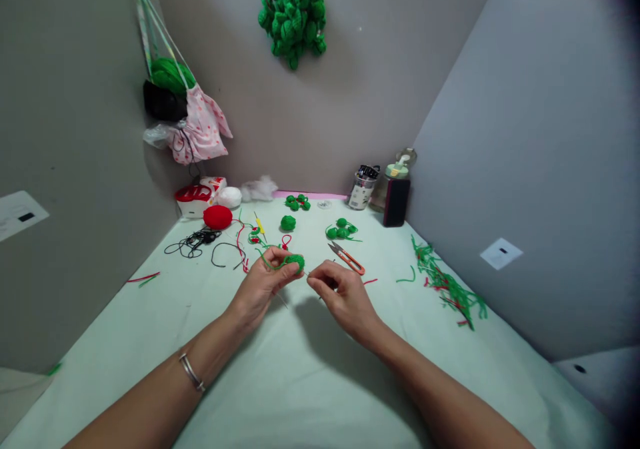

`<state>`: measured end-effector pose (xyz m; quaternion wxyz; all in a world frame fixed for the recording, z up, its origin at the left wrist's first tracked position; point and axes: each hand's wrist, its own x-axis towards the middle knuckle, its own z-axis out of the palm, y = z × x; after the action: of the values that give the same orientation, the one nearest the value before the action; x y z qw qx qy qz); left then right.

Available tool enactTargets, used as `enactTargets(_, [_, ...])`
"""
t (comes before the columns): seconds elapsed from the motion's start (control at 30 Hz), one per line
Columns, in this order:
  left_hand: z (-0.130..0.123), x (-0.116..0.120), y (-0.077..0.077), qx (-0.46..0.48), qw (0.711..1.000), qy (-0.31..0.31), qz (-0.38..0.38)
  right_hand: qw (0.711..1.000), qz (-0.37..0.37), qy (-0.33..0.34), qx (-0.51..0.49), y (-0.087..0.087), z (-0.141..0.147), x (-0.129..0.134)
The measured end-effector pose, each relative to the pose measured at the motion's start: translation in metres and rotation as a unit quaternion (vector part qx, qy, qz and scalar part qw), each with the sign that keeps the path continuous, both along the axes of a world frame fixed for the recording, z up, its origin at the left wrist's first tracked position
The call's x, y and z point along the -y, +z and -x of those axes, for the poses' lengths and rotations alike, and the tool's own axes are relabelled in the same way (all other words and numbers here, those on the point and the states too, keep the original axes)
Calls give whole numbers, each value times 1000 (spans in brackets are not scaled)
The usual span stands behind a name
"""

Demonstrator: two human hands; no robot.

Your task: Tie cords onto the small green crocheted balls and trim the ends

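Between the thumb and fingers of my left hand (pixel 263 285) is a small green crocheted piece (pixel 296 261) with a loose green strand trailing to its left. My right hand (pixel 345 295) is just to its right, thumb and index finger pinched on a thin needle-like tool whose tip meets the piece. A thin line hangs below my left hand. Beyond my hands lie orange-handled snips (pixel 349 259), a red loop of yarn (pixel 286 241) and a green ball (pixel 288 223).
A red yarn ball (pixel 218 217), tangled black cord (pixel 193 242) and a yellow-handled hook (pixel 259 223) lie at the left. Green pieces (pixel 343 229) rest behind the snips. Yarn scraps (pixel 447 285) lie right; a pen cup (pixel 361 190) and dark phone (pixel 397 202) stand behind.
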<state>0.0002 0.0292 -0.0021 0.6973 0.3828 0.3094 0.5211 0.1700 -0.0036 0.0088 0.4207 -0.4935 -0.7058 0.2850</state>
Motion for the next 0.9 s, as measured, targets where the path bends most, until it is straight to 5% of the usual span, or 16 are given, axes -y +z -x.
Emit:
enactTargets(0.57, [1,5,9,-71,996,3,-50,993,67,34,-89,5,1,-5])
enactTargets(0.9, [17,-10,14,108,993,29,32,990,55,34,-129,6,-1,-5])
